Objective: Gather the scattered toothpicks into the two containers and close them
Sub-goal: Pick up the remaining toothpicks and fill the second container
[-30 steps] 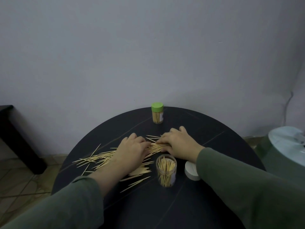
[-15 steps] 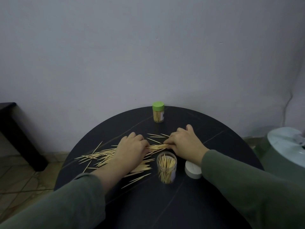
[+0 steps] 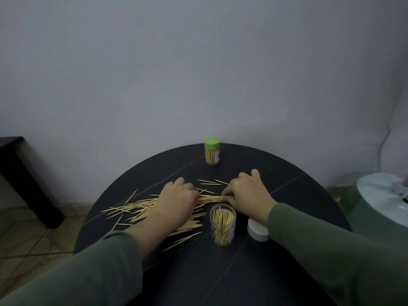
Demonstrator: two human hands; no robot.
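Scattered toothpicks (image 3: 132, 209) lie across the left half of the round black table (image 3: 276, 168). My left hand (image 3: 175, 200) and my right hand (image 3: 247, 192) face each other and pinch a small bundle of toothpicks (image 3: 210, 198) between their fingertips, just above the table. An open clear container (image 3: 222, 226), partly filled with upright toothpicks, stands right in front of the bundle. Its white lid (image 3: 257, 230) lies beside it under my right wrist. A second container with a green lid (image 3: 212, 151) stands shut at the table's far edge.
A few loose toothpicks (image 3: 209, 182) lie between my hands and the green-lidded container. A dark bench (image 3: 19, 173) stands on the tiled floor at the left. A pale green round bin (image 3: 382, 202) sits close to the table's right side.
My right hand slid a little to the right, so more of the bundle shows between the two hands. The left hand stayed on the pile.
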